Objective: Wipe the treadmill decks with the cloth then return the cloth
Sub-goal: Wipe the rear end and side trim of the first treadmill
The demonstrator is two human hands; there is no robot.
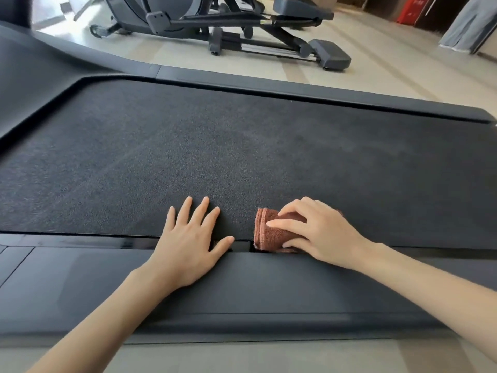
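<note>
Under the right hand (320,232) lies the folded brown cloth (271,234), at the near edge of the treadmill belt (242,146), touching the side rail (269,286). Its fingers and thumb curl round the cloth and hold it. Just left of the cloth, not touching it, the left hand (191,238) lies flat with fingers spread wide, across belt edge and rail.

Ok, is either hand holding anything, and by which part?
The right hand grips the cloth over its top and right end, on the treadmill belt. The left hand lies flat, holding nothing.
</note>
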